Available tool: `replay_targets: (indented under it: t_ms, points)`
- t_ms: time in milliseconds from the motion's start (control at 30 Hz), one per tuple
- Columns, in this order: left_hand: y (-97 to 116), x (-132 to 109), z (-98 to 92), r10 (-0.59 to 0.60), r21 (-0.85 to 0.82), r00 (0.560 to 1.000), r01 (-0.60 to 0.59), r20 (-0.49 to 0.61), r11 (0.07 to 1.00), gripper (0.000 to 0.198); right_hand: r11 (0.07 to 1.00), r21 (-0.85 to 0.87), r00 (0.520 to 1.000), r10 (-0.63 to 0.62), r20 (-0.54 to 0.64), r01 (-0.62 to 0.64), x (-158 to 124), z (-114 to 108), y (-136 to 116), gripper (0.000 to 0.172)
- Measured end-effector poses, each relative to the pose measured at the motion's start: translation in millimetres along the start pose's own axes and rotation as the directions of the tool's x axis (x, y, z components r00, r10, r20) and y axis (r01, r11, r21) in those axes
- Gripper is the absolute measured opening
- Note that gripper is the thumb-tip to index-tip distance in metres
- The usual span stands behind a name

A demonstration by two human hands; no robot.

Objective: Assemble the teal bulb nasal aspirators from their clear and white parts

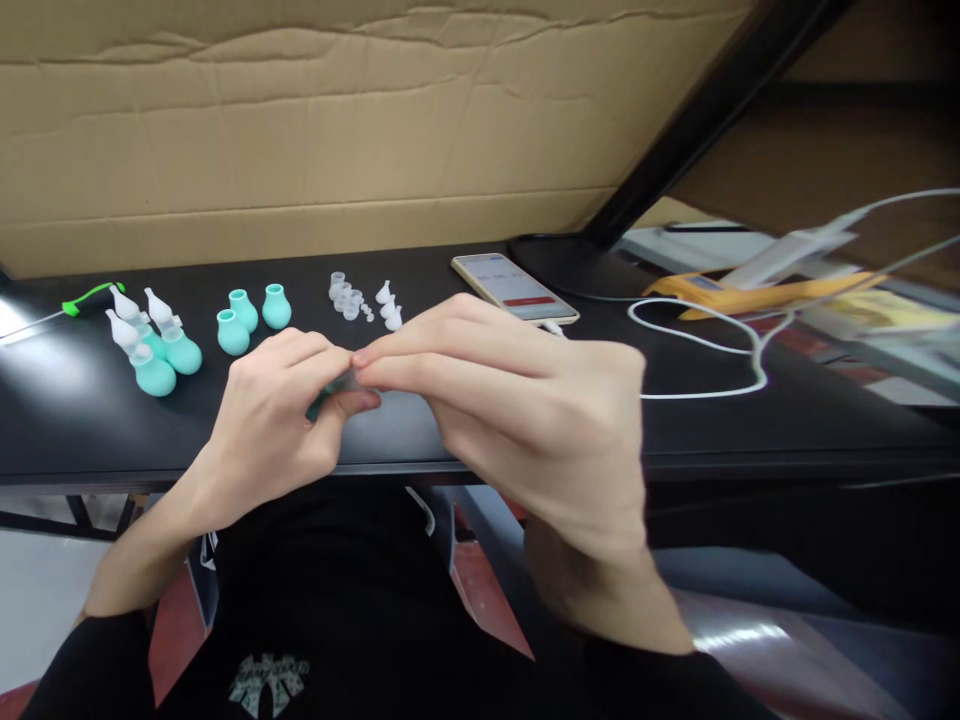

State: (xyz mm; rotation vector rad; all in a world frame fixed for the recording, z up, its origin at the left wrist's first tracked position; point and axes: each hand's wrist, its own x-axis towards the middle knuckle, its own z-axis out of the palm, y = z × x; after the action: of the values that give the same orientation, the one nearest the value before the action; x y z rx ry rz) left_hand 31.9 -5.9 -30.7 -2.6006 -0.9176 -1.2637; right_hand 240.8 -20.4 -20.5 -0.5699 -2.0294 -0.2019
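Two hands are holding a teal bulb [316, 405] and a clear piece [347, 381] above the front of a black table [300, 447].
The left hand [274, 415] is curling around the bulb, mostly hiding it, while the right hand [525, 410] is pressing its fingertips together on the clear piece; how the two parts are joining is hidden. Just beyond, three loose bulbs [233, 332] are standing to the left, with clear cups [343, 297] and white nozzles [389, 308] lying further right. Three nozzle-topped bulbs [155, 373] are lying at the far left, near a green-handled tool [79, 303]. A phone [514, 287] is lying behind the right hand, a white cable [705, 397] is looping beside it, and cardboard [315, 150] is standing at the back.
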Motion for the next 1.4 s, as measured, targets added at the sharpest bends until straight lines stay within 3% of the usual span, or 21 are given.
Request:
replay_targets:
  t_ms: [200,400,733,1033,1233,1400]
  points:
    - [5,0,0.0,0.055,0.080,0.998,-0.051,-0.039,0.995,0.018,0.999,-0.023,0.999,0.027,-0.039,-0.028,-1,3,-4,0.032]
    - [8,-2,3.1,0.098,0.259,0.989,-0.066,-0.110,0.964,0.021,0.989,-0.099,0.991,0.098,-0.094,-0.107,0,8,-6,0.041]
    - [6,-3,8.9,0.209,0.488,0.968,-0.116,-0.140,0.865,0.025,0.970,-0.145,0.980,0.186,-0.068,-0.194,-1,17,-8,0.029]
    - [5,-4,11.9,0.297,0.605,0.949,-0.178,-0.102,0.776,0.031,0.969,-0.063,0.971,0.238,-0.025,-0.239,-3,18,4,0.021]
    - [3,-5,13.4,0.295,0.486,0.948,-0.202,-0.122,0.850,0.022,0.961,0.051,0.962,0.271,0.035,-0.273,2,12,6,0.027]
    - [7,-1,16.2,0.400,0.651,0.909,-0.231,-0.121,0.723,0.017,0.936,0.115,0.943,0.328,0.045,-0.332,4,9,5,0.023]
